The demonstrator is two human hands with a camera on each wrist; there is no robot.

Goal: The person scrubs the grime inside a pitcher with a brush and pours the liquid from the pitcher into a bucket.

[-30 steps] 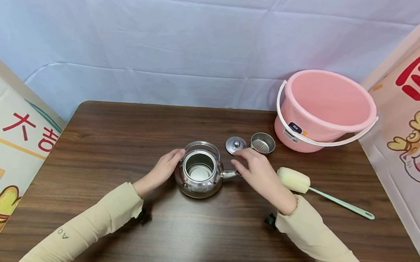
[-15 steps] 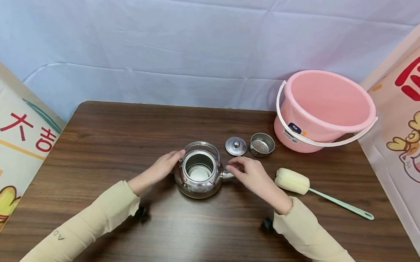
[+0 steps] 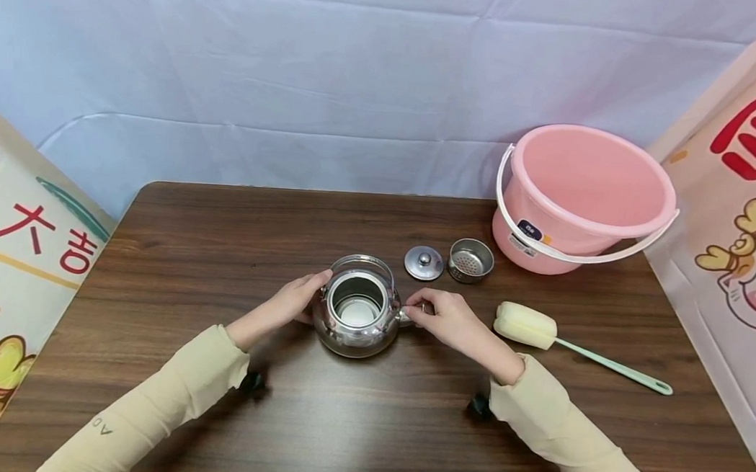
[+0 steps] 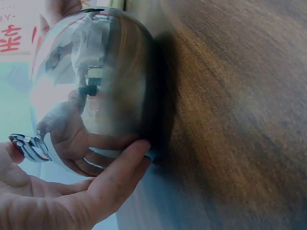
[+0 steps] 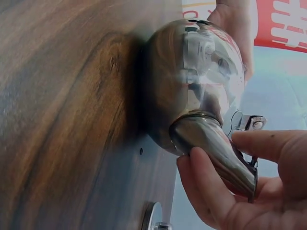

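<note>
A shiny steel kettle (image 3: 354,335) stands upright on the table, its lid off and its bail handle raised. My left hand (image 3: 291,303) holds its left side, the thumb near the handle's base. In the left wrist view, the fingers (image 4: 115,179) curve against the lower body. My right hand (image 3: 451,321) pinches the kettle's spout (image 5: 211,143), with fingers below it and the thumb at its upper side. Behind the spout lie the round lid (image 3: 424,263) and a perforated strainer (image 3: 470,260). Only the kettle's bare inside shows through its mouth.
A pink bucket (image 3: 527,234) with a white handle stands at the back right. In front of it lies a sponge brush (image 3: 527,325) with a pale green handle. The wooden table (image 3: 222,226) meets a light cloth backdrop (image 3: 361,83) at the back.
My right hand has drawn back from beside the lid, moved left and down to the spout, and closed its fingertips on it. My left hand has stayed at the kettle's side.
</note>
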